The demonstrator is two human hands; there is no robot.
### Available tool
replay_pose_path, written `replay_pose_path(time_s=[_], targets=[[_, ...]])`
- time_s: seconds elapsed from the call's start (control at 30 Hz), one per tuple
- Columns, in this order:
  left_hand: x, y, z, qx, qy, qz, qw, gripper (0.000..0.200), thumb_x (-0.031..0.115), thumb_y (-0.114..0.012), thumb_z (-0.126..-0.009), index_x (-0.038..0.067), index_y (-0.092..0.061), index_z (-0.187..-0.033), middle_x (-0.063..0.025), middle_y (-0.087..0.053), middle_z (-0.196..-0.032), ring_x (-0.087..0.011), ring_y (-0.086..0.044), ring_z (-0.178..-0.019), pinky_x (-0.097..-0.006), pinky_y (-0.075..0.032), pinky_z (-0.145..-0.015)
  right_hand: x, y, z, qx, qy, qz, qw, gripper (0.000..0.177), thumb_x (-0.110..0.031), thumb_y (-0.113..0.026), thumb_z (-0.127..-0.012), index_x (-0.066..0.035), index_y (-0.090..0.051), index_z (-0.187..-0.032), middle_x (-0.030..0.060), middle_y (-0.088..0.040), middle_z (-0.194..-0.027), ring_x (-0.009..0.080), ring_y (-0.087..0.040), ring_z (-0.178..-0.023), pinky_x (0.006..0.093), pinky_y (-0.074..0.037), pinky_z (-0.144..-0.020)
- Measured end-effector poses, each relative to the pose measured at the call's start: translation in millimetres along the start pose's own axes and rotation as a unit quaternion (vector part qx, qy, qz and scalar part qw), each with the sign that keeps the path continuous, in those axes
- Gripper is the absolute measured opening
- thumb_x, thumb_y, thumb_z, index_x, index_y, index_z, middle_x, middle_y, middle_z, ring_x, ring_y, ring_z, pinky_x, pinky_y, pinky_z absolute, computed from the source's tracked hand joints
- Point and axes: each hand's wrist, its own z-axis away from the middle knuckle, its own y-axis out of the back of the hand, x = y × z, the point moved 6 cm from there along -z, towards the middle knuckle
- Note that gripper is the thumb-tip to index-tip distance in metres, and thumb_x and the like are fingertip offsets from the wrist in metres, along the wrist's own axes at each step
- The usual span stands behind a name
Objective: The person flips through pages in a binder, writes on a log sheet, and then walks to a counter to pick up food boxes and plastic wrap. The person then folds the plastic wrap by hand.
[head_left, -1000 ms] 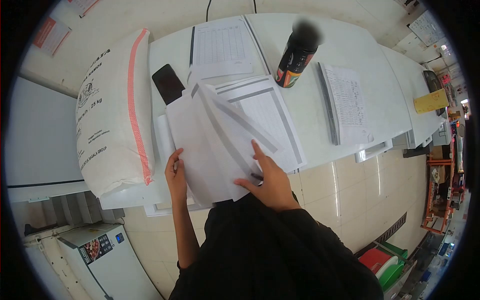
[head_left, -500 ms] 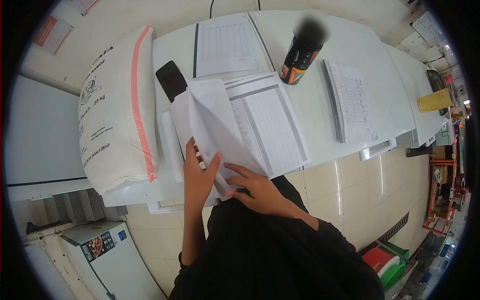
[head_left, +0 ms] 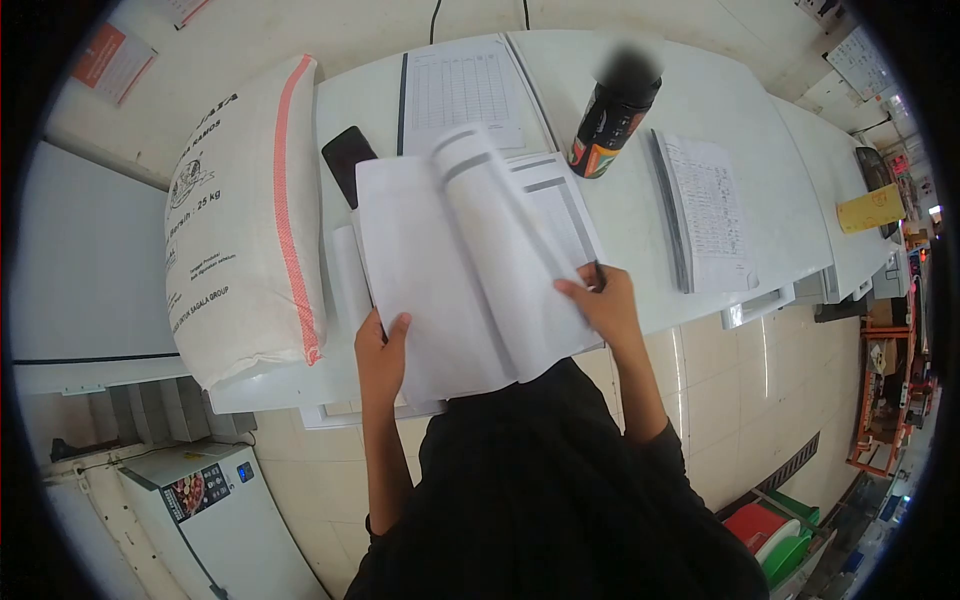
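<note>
White paper sheets [head_left: 415, 270] lie spread in front of me on the white surface [head_left: 700, 90], some of them curled up along the middle. At their lower left edge, my left hand [head_left: 382, 358] pinches the papers between thumb and fingers. My right hand [head_left: 605, 300] grips their right edge, a small dark thing showing by its fingers. Beneath the curled sheets, a printed table sheet [head_left: 568, 215] sticks out. Just beyond the papers' upper left corner lies a dark phone [head_left: 350, 160].
A large 25 kg sack [head_left: 240, 230] stands at the left. Behind the papers is a printed form [head_left: 460, 95]. A black bottle [head_left: 610, 120] stands to its right, with a stack of written sheets [head_left: 708, 215] farther right. A small white fridge [head_left: 235, 520] is lower left.
My right hand has moved right and up to the sheets' right edge. The papers, earlier folded narrowly between my hands, are now opened wider. My left hand has shifted slightly down and left.
</note>
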Motion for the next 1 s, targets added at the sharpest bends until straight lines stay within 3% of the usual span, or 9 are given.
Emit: replay_pose_path(time_s=[0.27, 0.4, 0.47, 0.57, 0.7, 0.77, 0.8, 0.87, 1.0], targets=[[-47.9, 17.1, -16.1, -0.005, -0.003, -0.030, 1.000, 0.028, 0.010, -0.057, -0.084, -0.005, -0.054, -0.106, -0.0131, -0.063, -0.089, -0.0225, -0.059, -0.078, -0.0302, -0.045, -0.075, 59.8, 45.5, -19.6, 0.119, -0.045, 0.100, 0.987, 0.030, -0.022, -0.076, -0.063, 0.002, -0.059, -0.070, 0.0126, -0.060, -0.063, 0.0244, -0.058, -0.058, 0.0343, -0.044, -0.057], [1.3, 7.0, 3.8, 0.089, 0.015, -0.163, 0.982, 0.044, 0.010, -0.061, -0.080, -0.001, -0.046, -0.120, -0.0166, -0.057, -0.109, -0.0307, -0.055, -0.099, -0.0362, -0.042, -0.085, 50.7, 36.2, -8.6, 0.125, -0.025, 0.198, 0.972, 0.038, -0.023, -0.073, -0.068, -0.002, -0.057, -0.095, 0.0136, -0.059, -0.075, 0.0292, -0.060, -0.069, 0.0375, -0.045, -0.062], [54.4, -4.8, 15.6, 0.215, -0.107, -0.411, 0.879, 0.062, 0.011, -0.065, -0.075, 0.005, -0.037, -0.130, -0.0171, -0.041, -0.131, -0.0340, -0.038, -0.121, -0.0448, -0.033, -0.096, 32.0, 36.4, 2.2, 0.167, 0.026, 0.244, 0.955, 0.047, -0.024, -0.072, -0.070, -0.004, -0.054, -0.108, 0.0148, -0.058, -0.082, 0.0308, -0.060, -0.074, 0.0385, -0.046, -0.065], [95.1, -62.2, 10.2, 0.058, -0.298, -0.318, 0.898, 0.062, 0.011, -0.064, -0.075, 0.009, -0.039, -0.131, -0.0151, -0.033, -0.137, -0.0318, -0.029, -0.128, -0.0506, -0.024, -0.101, -0.5, 37.8, 18.6, 0.206, 0.054, 0.304, 0.928, 0.055, -0.018, -0.062, -0.079, -0.009, -0.039, -0.128, 0.0175, -0.053, -0.096, 0.0330, -0.058, -0.083, 0.0411, -0.046, -0.071], [102.0, -142.3, -8.6, -0.059, -0.333, -0.347, 0.875, 0.056, 0.024, -0.060, -0.078, 0.010, -0.043, -0.129, -0.0112, -0.029, -0.142, -0.0278, -0.023, -0.133, -0.0518, -0.020, -0.104, -18.1, 30.7, 29.7, 0.199, 0.235, 0.149, 0.939, 0.041, 0.000, -0.041, -0.086, -0.006, -0.039, -0.127, 0.0185, -0.052, -0.091, 0.0311, -0.058, -0.072, 0.0403, -0.046, -0.063], [74.0, -166.4, -35.4, -0.049, -0.314, -0.408, 0.856, 0.056, 0.022, -0.061, -0.077, 0.005, -0.044, -0.128, -0.0132, -0.029, -0.141, -0.0301, -0.024, -0.132, -0.0551, -0.019, -0.104, 0.3, 18.6, 30.8, 0.007, 0.205, 0.053, 0.977, 0.025, -0.003, -0.036, -0.090, 0.000, -0.046, -0.113, 0.0103, -0.050, -0.079, 0.0206, -0.053, -0.063, 0.0282, -0.043, -0.056], [61.7, -165.5, -48.4, -0.063, -0.256, -0.455, 0.850, 0.054, 0.023, -0.058, -0.079, 0.005, -0.045, -0.128, -0.0121, -0.029, -0.143, -0.0261, -0.019, -0.135, -0.0517, -0.014, -0.107, 8.9, 13.8, 31.9, -0.022, 0.140, -0.190, 0.972, 0.020, -0.004, -0.036, -0.090, -0.001, -0.048, -0.105, 0.0080, -0.048, -0.075, 0.0167, -0.049, -0.059, 0.0256, -0.040, -0.054], [50.6, -155.5, -60.3, -0.028, -0.267, -0.460, 0.846, 0.052, 0.024, -0.056, -0.081, 0.006, -0.045, -0.128, -0.0126, -0.030, -0.142, -0.0259, -0.019, -0.135, -0.0513, -0.013, -0.108, 16.5, -5.9, 34.9, -0.062, 0.088, -0.525, 0.844, 0.020, -0.015, -0.039, -0.088, -0.002, -0.048, -0.099, 0.0058, -0.048, -0.073, 0.0158, -0.050, -0.064, 0.0253, -0.040, -0.057], [44.8, -143.2, -73.6, 0.007, -0.269, -0.472, 0.839, 0.047, 0.024, -0.050, -0.085, 0.008, -0.045, -0.129, -0.0110, -0.031, -0.142, -0.0237, -0.020, -0.135, -0.0510, -0.012, -0.108, 43.7, -40.5, 28.2, 0.004, 0.028, -0.448, 0.893, 0.015, -0.010, -0.045, -0.088, -0.006, -0.038, -0.101, 0.0064, -0.047, -0.082, 0.0153, -0.050, -0.070, 0.0264, -0.041, -0.066]])
